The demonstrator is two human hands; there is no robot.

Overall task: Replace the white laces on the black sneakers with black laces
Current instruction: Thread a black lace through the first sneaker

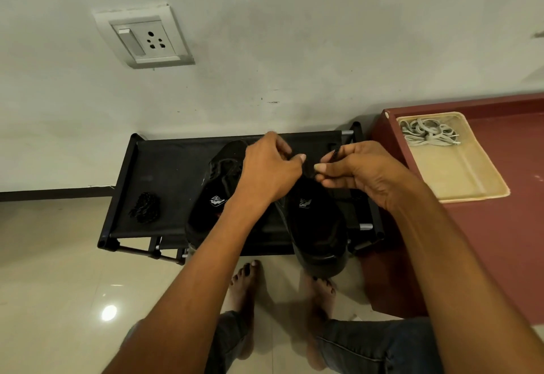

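While white insole logos (218,201) stay too small to read, two black sneakers (316,220) sit mid-frame on a black rack (164,173), left hand (272,172) apparently pinching lace, right hand (357,172) pinching a black lace end (333,156), white laces (428,135) in the tray (459,173) at right, spare black lace (145,207) lower left.

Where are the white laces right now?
In the head view, the white laces lie bundled at the far end of the cream tray on the red surface, right of the shoe rack.
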